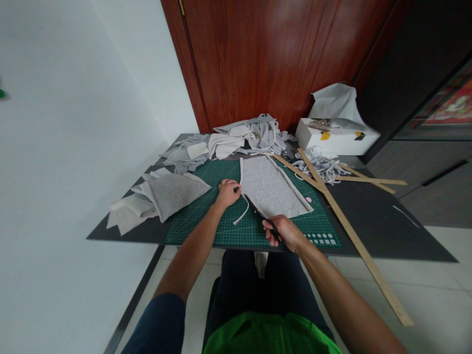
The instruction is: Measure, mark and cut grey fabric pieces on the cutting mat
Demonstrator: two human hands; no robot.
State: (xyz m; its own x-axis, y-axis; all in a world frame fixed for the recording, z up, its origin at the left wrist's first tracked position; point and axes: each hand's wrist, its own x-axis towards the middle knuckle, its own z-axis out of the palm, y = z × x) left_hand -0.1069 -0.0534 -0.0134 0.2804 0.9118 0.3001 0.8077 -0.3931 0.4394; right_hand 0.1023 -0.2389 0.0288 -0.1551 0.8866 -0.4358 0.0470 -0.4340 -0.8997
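A light grey cloth piece (265, 184) with rolled edges lies on the green cutting mat (206, 231). At its left corner, my left hand (228, 192) is closed, with a small dark object between thumb and finger that I cannot make out. My right hand (279, 230) grips black scissors (273, 228) by the handles, near the cloth's lower edge. The scissor blades point up and left toward my left hand. A narrow cut strip (241, 211) hangs down from the cloth's left corner onto the mat.
Folded grey cloths (177, 194) lie at the left, and heaped cloth (230, 140) sits along the back. A white box (335, 135), a pile of thin scraps (322, 164) and long wooden rulers (354, 236) occupy the right; one ruler overhangs the front edge.
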